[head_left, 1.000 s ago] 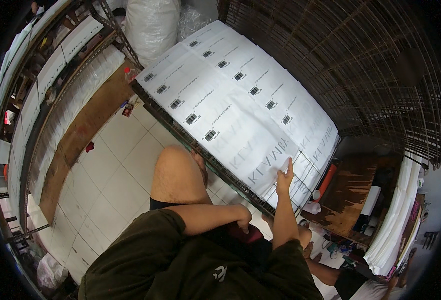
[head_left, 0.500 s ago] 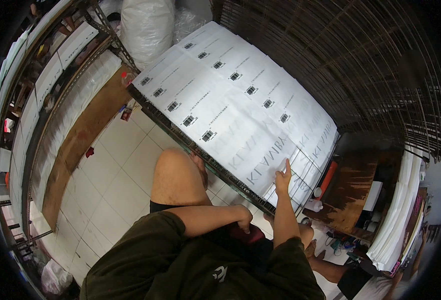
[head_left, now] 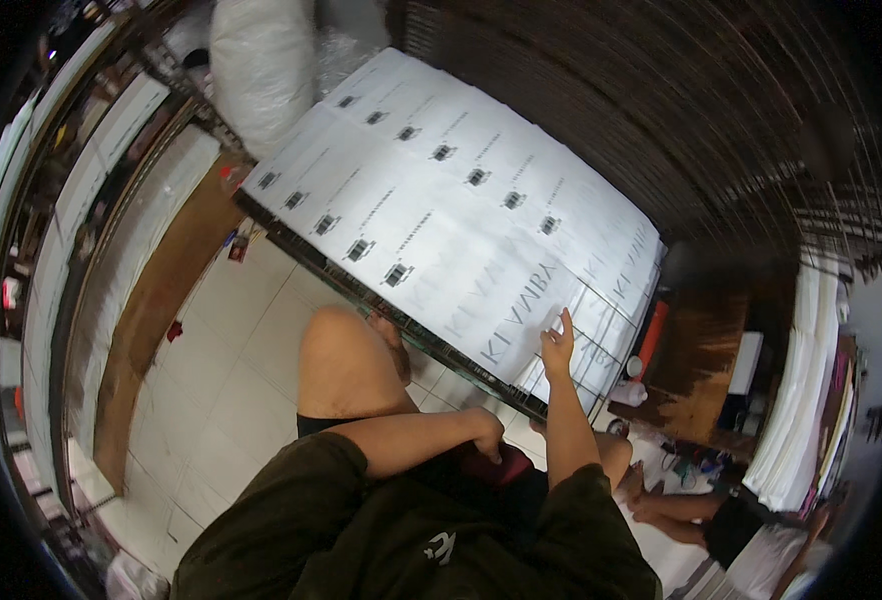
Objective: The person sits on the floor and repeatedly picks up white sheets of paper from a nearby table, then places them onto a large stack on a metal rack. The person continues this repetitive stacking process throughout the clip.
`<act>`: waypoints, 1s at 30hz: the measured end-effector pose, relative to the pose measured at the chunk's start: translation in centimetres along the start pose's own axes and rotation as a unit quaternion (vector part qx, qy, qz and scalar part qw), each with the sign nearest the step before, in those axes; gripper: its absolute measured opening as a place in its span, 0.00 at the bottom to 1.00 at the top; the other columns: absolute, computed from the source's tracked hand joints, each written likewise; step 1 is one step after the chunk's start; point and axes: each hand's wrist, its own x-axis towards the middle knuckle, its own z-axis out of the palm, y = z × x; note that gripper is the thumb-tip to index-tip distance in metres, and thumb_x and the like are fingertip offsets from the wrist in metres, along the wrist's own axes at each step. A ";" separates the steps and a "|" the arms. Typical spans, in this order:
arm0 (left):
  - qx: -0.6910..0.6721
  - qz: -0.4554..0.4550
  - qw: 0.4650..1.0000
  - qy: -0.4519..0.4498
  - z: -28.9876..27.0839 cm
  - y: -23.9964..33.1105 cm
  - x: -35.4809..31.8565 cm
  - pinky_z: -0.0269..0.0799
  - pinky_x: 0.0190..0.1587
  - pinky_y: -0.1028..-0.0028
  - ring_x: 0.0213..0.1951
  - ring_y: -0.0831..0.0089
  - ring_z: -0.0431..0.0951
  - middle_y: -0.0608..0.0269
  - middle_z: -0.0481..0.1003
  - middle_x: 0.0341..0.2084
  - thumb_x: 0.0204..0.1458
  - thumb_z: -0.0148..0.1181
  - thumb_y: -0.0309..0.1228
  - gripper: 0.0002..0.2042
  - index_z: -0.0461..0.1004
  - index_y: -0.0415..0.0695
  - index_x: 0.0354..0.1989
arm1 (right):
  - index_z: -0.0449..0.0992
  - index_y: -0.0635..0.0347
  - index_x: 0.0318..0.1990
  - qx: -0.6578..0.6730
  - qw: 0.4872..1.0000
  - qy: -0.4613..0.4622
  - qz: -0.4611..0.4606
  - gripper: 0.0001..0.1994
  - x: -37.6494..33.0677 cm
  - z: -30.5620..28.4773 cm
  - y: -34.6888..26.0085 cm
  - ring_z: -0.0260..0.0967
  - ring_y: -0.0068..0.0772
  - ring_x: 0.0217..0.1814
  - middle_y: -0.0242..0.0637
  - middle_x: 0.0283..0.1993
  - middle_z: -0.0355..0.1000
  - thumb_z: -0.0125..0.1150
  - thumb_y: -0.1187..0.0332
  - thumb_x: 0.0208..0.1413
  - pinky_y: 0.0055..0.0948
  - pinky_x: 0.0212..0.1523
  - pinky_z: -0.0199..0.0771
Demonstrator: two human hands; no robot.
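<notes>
Printed white sheets with dark marks and lettering cover a slanted rack in front of me. My right hand is over their lower right part, a finger stretched up and the thumb apart, holding nothing that I can see. Whether it touches the sheets I cannot tell. Beside it, a thin wire grid lies across the sheets' corner. My left hand rests at my lap with its fingers curled down, close to a dark red patch, and I see nothing in it.
A metal rack edge runs between my knees and the sheets. Dark wire racks rise behind. Shelving with a wooden board stands left, a stuffed white sack at the back. Another person's legs are at lower right.
The view has shifted a little, so the sheets sit further left. My right hand's fingers have changed pose slightly over the sheets. The left hand stays put. The other person's legs show more.
</notes>
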 end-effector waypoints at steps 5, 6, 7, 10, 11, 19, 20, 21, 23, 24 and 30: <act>0.012 -0.001 1.000 0.021 -0.2 -0.3 0.6 0.67 0.51 0.64 0.50 0.57 0.72 0.53 0.73 0.48 0.43 0.54 0.62 0.33 0.74 0.45 0.48 | 0.60 0.53 0.62 -0.102 0.990 0.084 -0.046 0.32 -1.4 -3.4 -3.0 0.69 0.34 0.45 0.40 0.55 0.64 0.56 0.79 0.45 0.29 0.37 0.70; 0.017 -0.009 1.000 0.015 0.0 -0.6 1.6 0.67 0.51 0.64 0.50 0.57 0.72 0.52 0.73 0.47 0.43 0.54 0.62 0.34 0.74 0.44 0.48 | 0.61 0.53 0.61 -0.097 0.990 0.087 -0.050 0.31 -2.1 -4.7 -4.6 0.69 0.33 0.46 0.40 0.54 0.65 0.57 0.79 0.45 0.29 0.38 0.70; 0.049 -0.005 0.998 0.030 0.9 -1.5 3.4 0.69 0.48 0.63 0.46 0.56 0.74 0.50 0.75 0.42 0.44 0.52 0.63 0.35 0.76 0.39 0.43 | 0.61 0.53 0.61 -0.090 0.991 0.078 -0.058 0.30 -3.0 -6.4 -6.6 0.70 0.31 0.46 0.39 0.54 0.65 0.56 0.79 0.45 0.29 0.39 0.69; 0.064 0.047 0.996 0.033 1.1 -2.0 4.8 0.70 0.44 0.63 0.39 0.55 0.77 0.50 0.77 0.33 0.45 0.49 0.64 0.35 0.78 0.37 0.34 | 0.64 0.55 0.59 -0.124 0.973 0.144 -0.135 0.27 -6.6 -12.6 -13.3 0.71 0.29 0.42 0.37 0.47 0.71 0.55 0.79 0.47 0.28 0.42 0.69; 0.059 0.085 0.992 0.068 2.4 -3.1 6.1 0.70 0.42 0.63 0.36 0.57 0.77 0.50 0.77 0.29 0.46 0.49 0.64 0.34 0.78 0.38 0.31 | 0.65 0.59 0.57 -0.121 0.960 0.174 -0.186 0.24 -7.9 -14.9 -15.5 0.71 0.27 0.40 0.38 0.45 0.72 0.54 0.79 0.48 0.26 0.42 0.69; 0.032 0.063 0.996 0.062 -0.4 1.0 1.9 0.70 0.33 0.69 0.25 0.65 0.77 0.55 0.76 0.18 0.46 0.53 0.61 0.29 0.79 0.43 0.24 | 0.67 0.66 0.52 -0.079 0.804 0.501 -0.310 0.17 -18.3 -32.1 -29.3 0.66 0.18 0.31 0.33 0.32 0.71 0.54 0.79 0.53 0.19 0.34 0.68; 0.036 0.046 0.997 0.055 -0.2 0.5 2.1 0.70 0.33 0.68 0.25 0.66 0.77 0.55 0.76 0.18 0.46 0.53 0.61 0.29 0.79 0.43 0.25 | 0.67 0.67 0.52 -0.075 0.782 0.527 -0.324 0.17 -18.5 -34.0 -29.9 0.66 0.18 0.31 0.33 0.31 0.70 0.54 0.79 0.54 0.20 0.34 0.68; 0.043 0.035 0.997 0.046 0.0 -0.1 2.8 0.69 0.32 0.68 0.25 0.66 0.76 0.54 0.76 0.18 0.46 0.53 0.61 0.29 0.79 0.43 0.25 | 0.66 0.66 0.53 -0.053 0.783 0.542 -0.302 0.18 -19.0 -36.4 -30.2 0.67 0.19 0.33 0.33 0.33 0.70 0.55 0.77 0.54 0.21 0.36 0.68; -0.040 0.082 0.994 0.061 -1.4 3.4 -0.6 0.66 0.27 0.66 0.23 0.66 0.74 0.55 0.73 0.15 0.44 0.52 0.64 0.32 0.76 0.41 0.21 | 0.64 0.65 0.55 -0.011 0.780 0.572 -0.253 0.19 -19.9 -41.9 -29.5 0.68 0.23 0.38 0.35 0.37 0.70 0.55 0.73 0.55 0.23 0.39 0.68; -0.020 0.065 0.995 0.073 -1.1 2.1 0.2 0.64 0.26 0.66 0.23 0.67 0.72 0.55 0.72 0.16 0.44 0.52 0.64 0.32 0.73 0.41 0.19 | 0.62 0.66 0.56 0.052 0.779 0.573 -0.249 0.23 -19.6 -44.1 -30.0 0.68 0.28 0.42 0.39 0.41 0.69 0.57 0.73 0.53 0.26 0.42 0.69; 0.016 -0.010 0.996 0.090 0.5 -2.9 3.8 0.63 0.28 0.69 0.26 0.70 0.68 0.60 0.70 0.20 0.42 0.54 0.65 0.31 0.68 0.43 0.20 | 0.43 0.67 0.65 0.218 0.781 0.564 -0.159 0.44 -15.5 -56.9 -26.9 0.48 0.50 0.66 0.54 0.63 0.50 0.67 0.63 0.46 0.41 0.62 0.54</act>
